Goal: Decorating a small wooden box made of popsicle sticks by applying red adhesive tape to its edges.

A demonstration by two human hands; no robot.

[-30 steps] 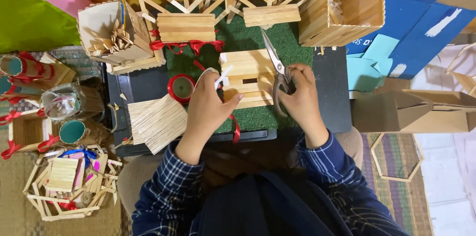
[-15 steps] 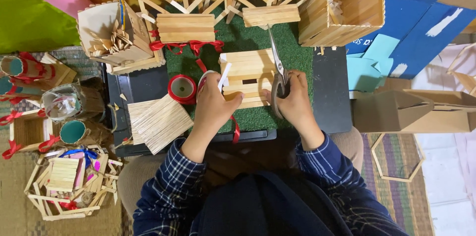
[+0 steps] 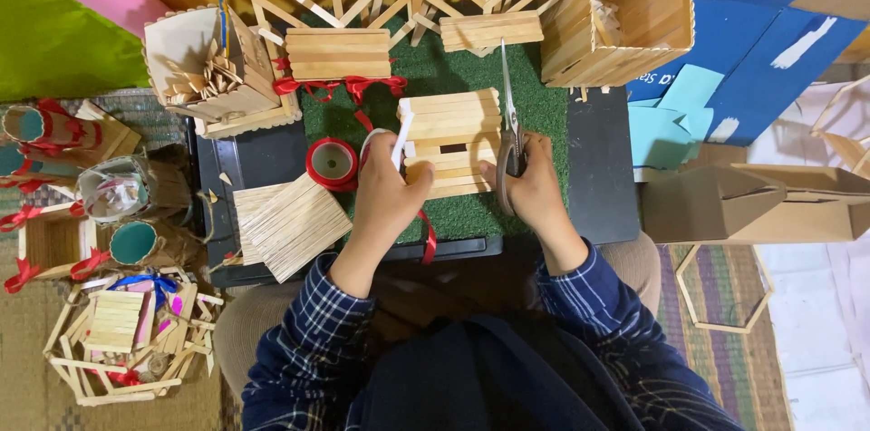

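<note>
A: Hands first. What's in them?

B: My left hand [image 3: 391, 191] is curled shut, pinching a white stick [image 3: 400, 134] that pokes up above my fingers; same hand rests on the left edge of the small craft-stick box [image 3: 453, 134]. My right hand [image 3: 535, 186] is closed through the handles of the scissors [image 3: 509, 114], blades pointing up the frame along the box's right side. Blades look nearly together, can't tell whether they bite anything.

A: Where's the box?

B: Centre of the frame, on the green turf mat [image 3: 435, 77], between both hands. The mat lies on a black tray [image 3: 598, 168].

A: Ribbon?

B: Red ribbon roll [image 3: 332, 164] just left of my left hand, touching the mat's edge. A red strand [image 3: 426, 236] runs under my left wrist towards the tray's lower edge.

A: Around that?

B: Loose pile of plain sticks [image 3: 290, 222] at lower left of the tray. Two flat stick panels [image 3: 337, 54] above the box, near the top, the left one with red bows under it. Open stick holder with scraps [image 3: 210, 77] at upper left. Big stick crate [image 3: 625, 14] at upper right. Blue paper sheets [image 3: 752, 23] far right, cardboard box [image 3: 752, 204] below them. Ribbon-wrapped tubes [image 3: 136, 241] at left edge, stick basket [image 3: 118, 340] lower left.
</note>
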